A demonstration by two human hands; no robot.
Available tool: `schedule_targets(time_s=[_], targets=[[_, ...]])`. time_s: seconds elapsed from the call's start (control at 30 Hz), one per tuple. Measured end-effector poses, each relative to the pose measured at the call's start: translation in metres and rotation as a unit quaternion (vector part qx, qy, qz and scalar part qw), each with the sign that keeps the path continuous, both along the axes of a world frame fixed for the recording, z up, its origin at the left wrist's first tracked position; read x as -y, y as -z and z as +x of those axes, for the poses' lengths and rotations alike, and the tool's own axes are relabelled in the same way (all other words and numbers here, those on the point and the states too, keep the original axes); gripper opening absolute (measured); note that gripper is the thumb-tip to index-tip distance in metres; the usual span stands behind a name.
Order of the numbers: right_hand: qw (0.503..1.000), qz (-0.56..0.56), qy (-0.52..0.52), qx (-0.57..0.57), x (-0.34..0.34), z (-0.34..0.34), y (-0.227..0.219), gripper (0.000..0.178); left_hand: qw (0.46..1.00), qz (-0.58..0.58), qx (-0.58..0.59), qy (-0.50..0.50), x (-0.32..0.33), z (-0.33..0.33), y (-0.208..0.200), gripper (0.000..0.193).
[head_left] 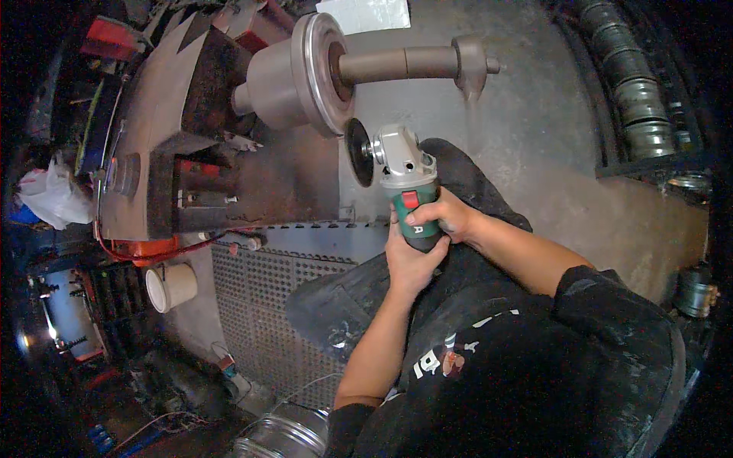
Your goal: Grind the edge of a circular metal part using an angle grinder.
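Observation:
Both my hands are wrapped round the green body of an angle grinder [409, 164] with a silver head and a red switch. My left hand [412, 259] grips the lower end of the body. Higher up, my right hand [450, 214] closes round it with the thumb across the front, below the switch. A dark round disc [359, 153] sits on the grinder's left side, edge toward me. Just beyond the disc is a metal wheel [309, 76] mounted on a thick horizontal shaft [397, 65]. Whether disc and wheel touch, I cannot tell.
The machine's brown housing [153, 114] stands at the left. Below it are a white bucket [170, 287] and a perforated rubber mat [282, 305]. Several metal rims [641, 99] line a rack at the right. A white plastic bag [55, 195] lies far left. More rims [282, 435] sit near me.

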State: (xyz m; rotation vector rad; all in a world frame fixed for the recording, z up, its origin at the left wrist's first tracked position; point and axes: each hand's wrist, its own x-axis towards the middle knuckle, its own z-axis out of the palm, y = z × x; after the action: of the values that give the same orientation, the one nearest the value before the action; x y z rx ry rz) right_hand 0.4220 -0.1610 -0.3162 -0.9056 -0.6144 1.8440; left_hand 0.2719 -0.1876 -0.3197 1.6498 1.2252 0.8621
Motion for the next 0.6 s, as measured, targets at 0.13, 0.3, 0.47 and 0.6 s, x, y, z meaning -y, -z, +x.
schedule_targets(time_s=[0.13,0.3,0.47,0.6], targets=[[1.000,-0.010,0.002,0.015,-0.0001,0.0008,-0.0018,0.050,1.000,-0.019,-0.010,0.007,-0.0005,0.0004,0.0020,0.073],[1.000,0.001,-0.002,-0.006,-0.0007,0.0020,-0.0047,0.050,0.999,-0.037,0.029,-0.004,0.0019,0.0025,-0.0010,0.072],[1.000,-0.019,-0.004,-0.002,-0.0002,0.0029,-0.0070,0.050,0.999,-0.043,0.018,-0.006,0.0024,0.0042,-0.0064,0.072],[1.000,-0.019,-0.007,-0.004,-0.0002,0.0030,-0.0076,0.050,0.999,-0.017,0.034,-0.017,0.0034,0.0057,-0.0061,0.072]])
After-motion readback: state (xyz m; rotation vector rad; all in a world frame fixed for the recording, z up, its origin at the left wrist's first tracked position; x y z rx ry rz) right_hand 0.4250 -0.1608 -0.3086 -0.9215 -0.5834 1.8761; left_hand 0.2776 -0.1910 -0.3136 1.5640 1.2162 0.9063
